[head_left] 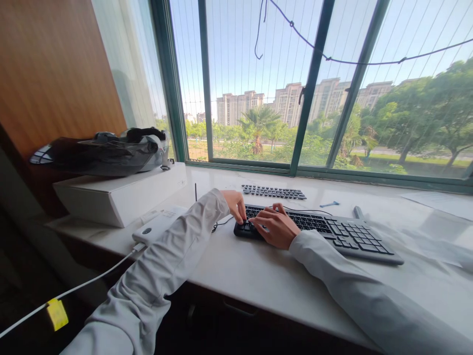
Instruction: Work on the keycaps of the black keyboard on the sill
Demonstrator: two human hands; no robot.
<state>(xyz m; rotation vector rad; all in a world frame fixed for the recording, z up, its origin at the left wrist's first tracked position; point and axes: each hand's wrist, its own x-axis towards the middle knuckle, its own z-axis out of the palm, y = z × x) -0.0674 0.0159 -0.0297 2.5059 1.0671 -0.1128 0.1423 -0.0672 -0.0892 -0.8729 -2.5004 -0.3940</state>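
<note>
A black full-size keyboard lies slantwise on the white tabletop. Over its left end, my left hand points down with thumb and fingertips close together at the corner keys. Whatever may be between those fingertips is too small to make out. My right hand rests palm down across the left part of the keyboard, fingers spread and bent, the foremost reaching towards my left fingertips. Both hands cover some of the keys. Just behind the keyboard, loose black keycaps are laid out in rows.
A small blue tool lies behind the keyboard. On the left are a white device with a cable and a white box bearing a dark visor-like item. Clear plastic and paper lie right. Windows stand behind.
</note>
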